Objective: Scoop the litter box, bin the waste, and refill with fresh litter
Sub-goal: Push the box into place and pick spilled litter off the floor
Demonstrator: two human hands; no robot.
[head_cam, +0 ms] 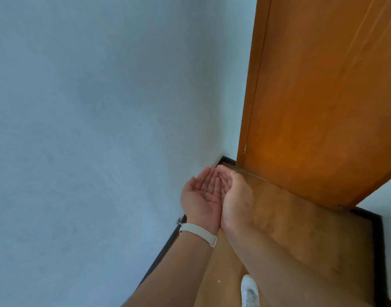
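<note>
As both forearms stretch forward from the lower edge of the head view, the left hand (pixel 199 198) and the right hand (pixel 235 196) meet side by side, and their inner edges touch along the whole length. Both palms face up and together form a shallow cup. The fingers (pixel 209 176) of the left hand are relaxed and only slightly bent upward, and they grip nothing. The right hand is turned more on its edge, so mostly its thumb side and the back of the thumb show. Its fingers are also loose, and their tips lie next to the left fingertips.

A few small dark grains (pixel 205 192) lie in the hollow of the left palm, below the base of the fingers and just beside the edge of the right hand. What they are I cannot tell.

A white wristband (pixel 198 233) goes around the left wrist. The hands hang above a wooden floor (pixel 300 229), near the corner where a pale blue wall (pixel 90 107) with a dark baseboard (pixel 159 251) meets a brown wooden door (pixel 323 96). A white shoe (pixel 249 291) shows at the bottom edge.
</note>
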